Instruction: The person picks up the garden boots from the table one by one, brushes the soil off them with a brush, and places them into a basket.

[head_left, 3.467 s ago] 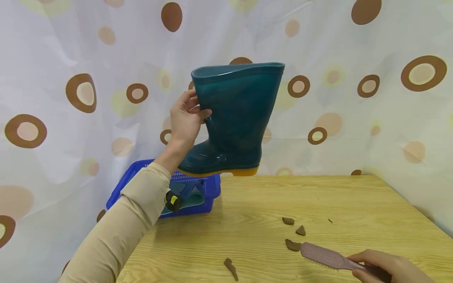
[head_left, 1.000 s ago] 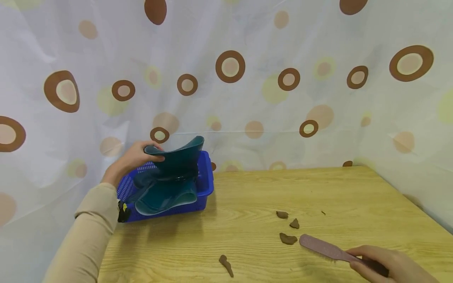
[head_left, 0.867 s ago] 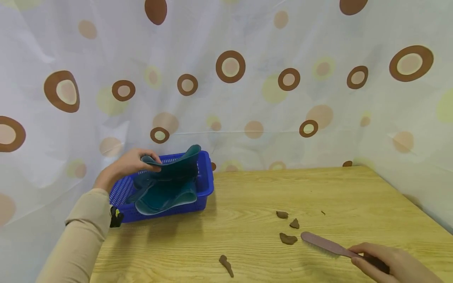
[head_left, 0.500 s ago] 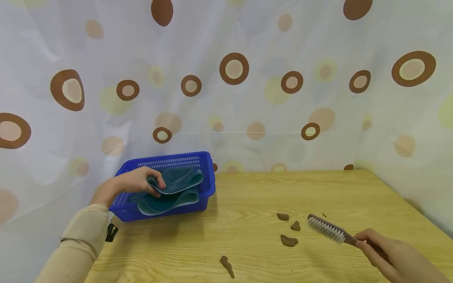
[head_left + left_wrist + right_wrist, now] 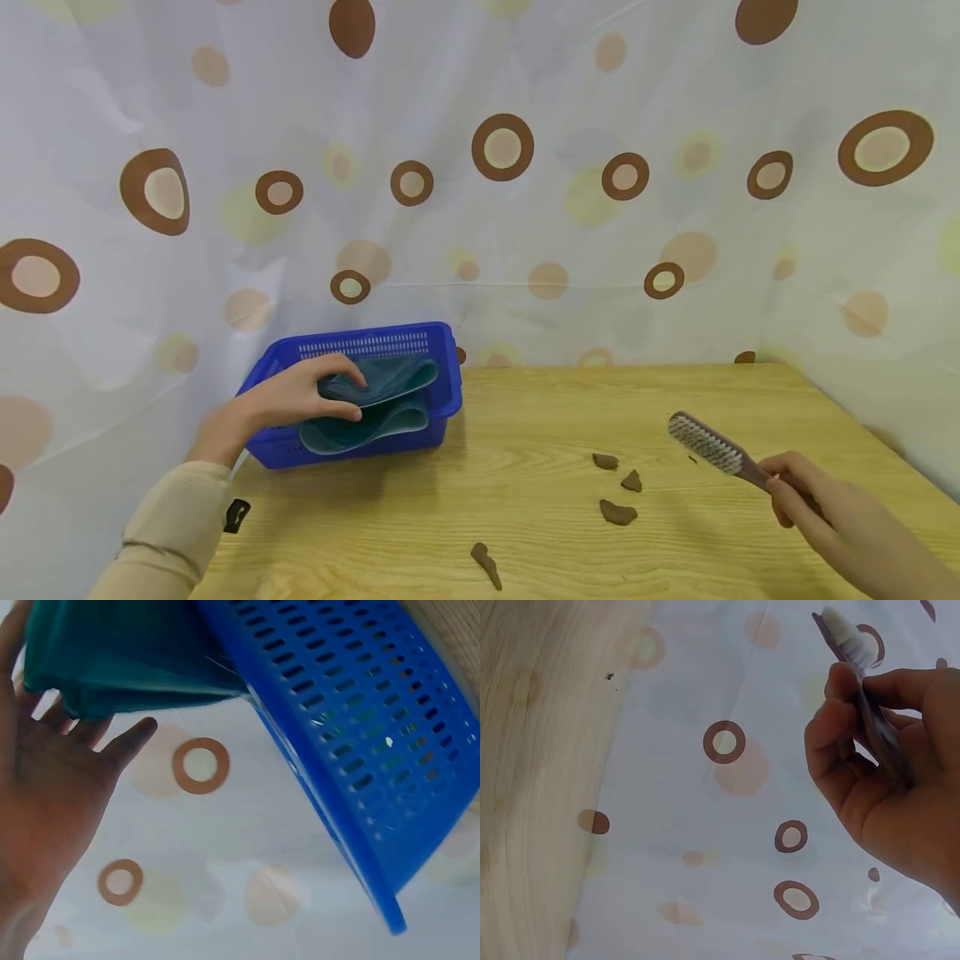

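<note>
Two teal rubber boots lie in the blue plastic basket (image 5: pixel 446 367), the upper boot (image 5: pixel 393 379) on top of the lower boot (image 5: pixel 408 419). Their openings face me; the feet are hidden. My left hand (image 5: pixel 296 393) is at the left edge of the upper boot's opening, thumb and fingers spread apart. In the left wrist view the fingers of that hand (image 5: pixel 56 765) lie loosely extended beside the teal boot (image 5: pixel 127 652). Off to the right, my right hand (image 5: pixel 847 508) grips the handle of a brown brush (image 5: pixel 705 442), raised over the table with its white bristles facing me.
Several brown clumps lie on the wooden table (image 5: pixel 540 417): a curved clump (image 5: pixel 617 512), a small pointed clump (image 5: pixel 632 481), another clump (image 5: pixel 604 461) and a long piece (image 5: pixel 486 565) nearer me. A spotted curtain (image 5: pixel 555 233) hangs behind the table.
My left hand has lowered the upper boot from mid-air into the basket, onto the other boot, and its fingers have loosened. The right hand has raised the brush and turned its bristles towards me.
</note>
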Demonstrator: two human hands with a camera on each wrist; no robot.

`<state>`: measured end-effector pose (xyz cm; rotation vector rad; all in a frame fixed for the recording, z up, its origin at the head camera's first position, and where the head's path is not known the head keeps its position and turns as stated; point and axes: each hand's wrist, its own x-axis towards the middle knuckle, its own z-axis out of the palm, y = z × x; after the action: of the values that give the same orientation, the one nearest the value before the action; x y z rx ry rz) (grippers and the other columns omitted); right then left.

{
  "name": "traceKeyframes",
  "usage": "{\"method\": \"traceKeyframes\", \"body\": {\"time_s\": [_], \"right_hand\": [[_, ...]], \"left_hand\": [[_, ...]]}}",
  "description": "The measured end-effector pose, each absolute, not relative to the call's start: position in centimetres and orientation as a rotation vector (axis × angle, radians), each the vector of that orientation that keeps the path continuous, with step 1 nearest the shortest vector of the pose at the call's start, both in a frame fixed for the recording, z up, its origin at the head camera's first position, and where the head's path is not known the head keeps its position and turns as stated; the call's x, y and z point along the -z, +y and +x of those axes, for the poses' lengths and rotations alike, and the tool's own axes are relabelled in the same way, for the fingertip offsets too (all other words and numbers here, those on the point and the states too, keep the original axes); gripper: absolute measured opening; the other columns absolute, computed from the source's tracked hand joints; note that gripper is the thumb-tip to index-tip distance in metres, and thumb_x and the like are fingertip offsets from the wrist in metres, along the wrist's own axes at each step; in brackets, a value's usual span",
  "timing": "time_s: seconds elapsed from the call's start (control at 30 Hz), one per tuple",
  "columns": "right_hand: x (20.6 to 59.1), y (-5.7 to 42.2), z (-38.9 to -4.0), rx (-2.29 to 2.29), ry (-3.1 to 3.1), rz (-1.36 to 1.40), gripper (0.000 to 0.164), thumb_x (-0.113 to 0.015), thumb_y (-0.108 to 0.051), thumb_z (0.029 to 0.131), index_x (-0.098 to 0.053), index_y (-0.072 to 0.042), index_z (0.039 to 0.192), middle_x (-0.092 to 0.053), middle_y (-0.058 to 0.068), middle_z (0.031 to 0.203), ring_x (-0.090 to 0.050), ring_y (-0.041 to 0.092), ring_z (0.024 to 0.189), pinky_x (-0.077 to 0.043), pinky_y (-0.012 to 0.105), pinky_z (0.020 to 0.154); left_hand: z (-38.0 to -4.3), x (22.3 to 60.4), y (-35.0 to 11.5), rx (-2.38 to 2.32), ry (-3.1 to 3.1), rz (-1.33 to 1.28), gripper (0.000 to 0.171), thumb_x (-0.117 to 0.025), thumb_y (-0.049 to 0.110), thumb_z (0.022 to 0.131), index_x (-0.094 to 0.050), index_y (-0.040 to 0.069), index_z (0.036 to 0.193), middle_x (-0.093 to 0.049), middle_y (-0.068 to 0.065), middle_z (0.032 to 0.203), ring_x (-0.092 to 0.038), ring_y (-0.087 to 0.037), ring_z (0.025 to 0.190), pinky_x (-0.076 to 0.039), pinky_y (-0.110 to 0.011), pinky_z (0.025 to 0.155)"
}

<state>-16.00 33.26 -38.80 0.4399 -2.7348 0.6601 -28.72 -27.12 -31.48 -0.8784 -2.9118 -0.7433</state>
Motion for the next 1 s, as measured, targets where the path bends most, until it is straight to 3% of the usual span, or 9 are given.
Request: {"method": "traceKeyframes", "body": {"time_s": [0.23,0.37,0.5,0.63,0.8,1.0], "right_hand": [[38.1,33.5,-17.6,-0.703,-2.826,0.327,0.02,-0.037,-0.014,0.108,-0.05,-0.002,0.117,-0.056,-0.004,0.086,-0.033,0.004,0.053,-0.029,0.025,0.047],[37.9,33.8,-18.6,-0.684,-2.852,0.312,0.027,-0.039,-0.015,0.108,-0.051,0.005,0.122,-0.062,0.004,0.094,-0.037,0.002,0.059,-0.032,0.025,0.049],[38.0,34.2,-19.4,-0.739,-2.883,0.339,0.032,-0.04,-0.017,0.108,-0.051,0.008,0.125,-0.06,0.005,0.089,-0.041,0.003,0.054,-0.036,0.025,0.047],[38.3,34.8,-20.3,-0.813,-2.922,0.403,0.029,-0.044,-0.012,0.106,-0.052,0.01,0.124,-0.058,0.004,0.087,-0.041,0.004,0.047,-0.039,0.024,0.044],[38.3,35.7,-22.0,-0.923,-3.006,0.39,0.032,-0.046,-0.013,0.105,-0.051,0.012,0.124,-0.063,0.008,0.096,-0.051,0.006,0.059,-0.047,0.025,0.049],[38.8,36.5,-24.0,-1.021,-3.05,0.367,0.034,-0.05,-0.015,0.103,-0.053,0.013,0.122,-0.065,0.011,0.096,-0.056,0.01,0.065,-0.05,0.027,0.052]], "left_hand": [[-26.8,30.8,-24.3,0.691,-2.867,-0.943,0.051,-0.075,0.042,0.086,-0.061,0.017,0.128,-0.059,-0.003,0.132,-0.048,-0.032,0.134,-0.042,-0.056,0.108],[-26.0,31.0,-23.2,0.643,-2.893,-0.953,0.06,-0.073,0.051,0.085,-0.057,0.021,0.134,-0.055,0.0,0.136,-0.054,-0.025,0.125,-0.048,-0.052,0.102],[-25.7,31.4,-22.8,0.61,-2.913,-0.945,0.067,-0.07,0.06,0.083,-0.054,0.024,0.136,-0.053,0.003,0.137,-0.055,-0.02,0.119,-0.05,-0.048,0.098],[-25.5,31.8,-22.6,0.625,-2.891,-0.963,0.068,-0.073,0.056,0.082,-0.053,0.022,0.138,-0.052,0.003,0.137,-0.054,-0.019,0.118,-0.05,-0.046,0.098],[-25.3,32.1,-22.2,0.598,-2.859,-1.001,0.069,-0.077,0.049,0.082,-0.052,0.018,0.139,-0.05,0.003,0.14,-0.053,-0.021,0.125,-0.049,-0.047,0.103],[-25.5,32.6,-21.9,0.587,-2.832,-0.996,0.066,-0.08,0.039,0.083,-0.053,0.018,0.139,-0.048,0.001,0.142,-0.052,-0.022,0.128,-0.049,-0.046,0.104]]}}
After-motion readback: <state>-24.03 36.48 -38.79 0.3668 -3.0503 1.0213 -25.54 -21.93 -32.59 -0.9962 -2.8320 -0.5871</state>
